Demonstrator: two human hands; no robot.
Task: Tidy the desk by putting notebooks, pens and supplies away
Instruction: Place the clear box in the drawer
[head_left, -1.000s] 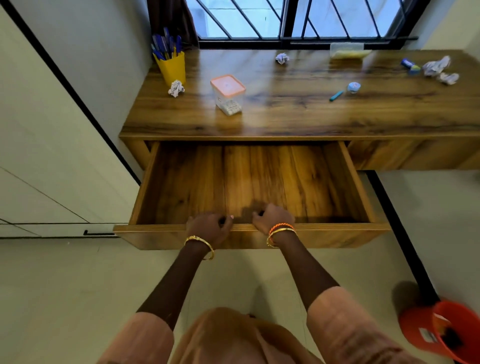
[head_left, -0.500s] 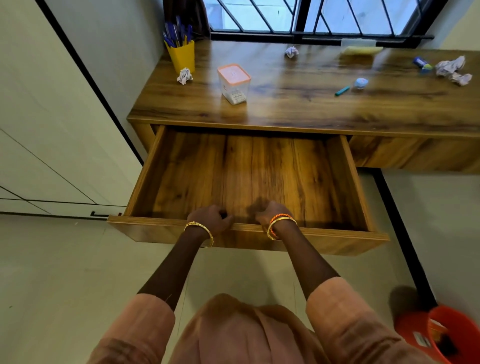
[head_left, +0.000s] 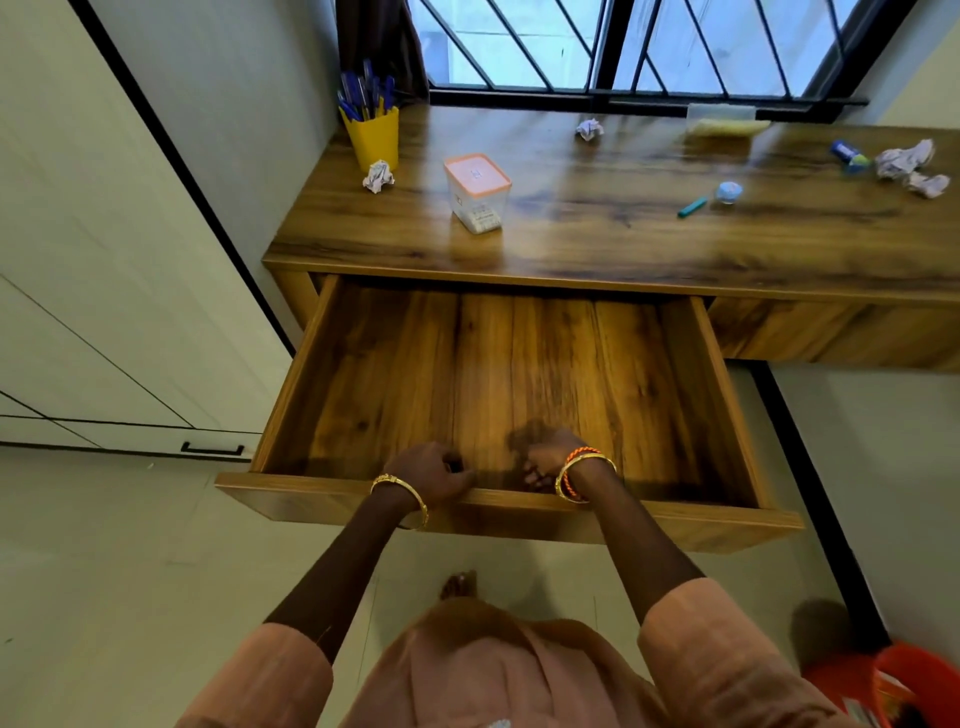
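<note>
Pulled further out since a moment ago, the drawer (head_left: 519, 374) hangs past the tabletop (head_left: 597, 234) edge, my left hand (head_left: 434, 475) and right hand (head_left: 550, 465) curled over its front lip, pens (head_left: 363, 96) in their cup (head_left: 375, 137) far left.

I've drawn the drawer (head_left: 519, 395) further out from under the counter (head_left: 623, 228), so more of its wooden floor shows. Both hands have come nearer with its front edge, the left hand (head_left: 434, 475) and right hand (head_left: 553, 465) gripping it as before.
</note>
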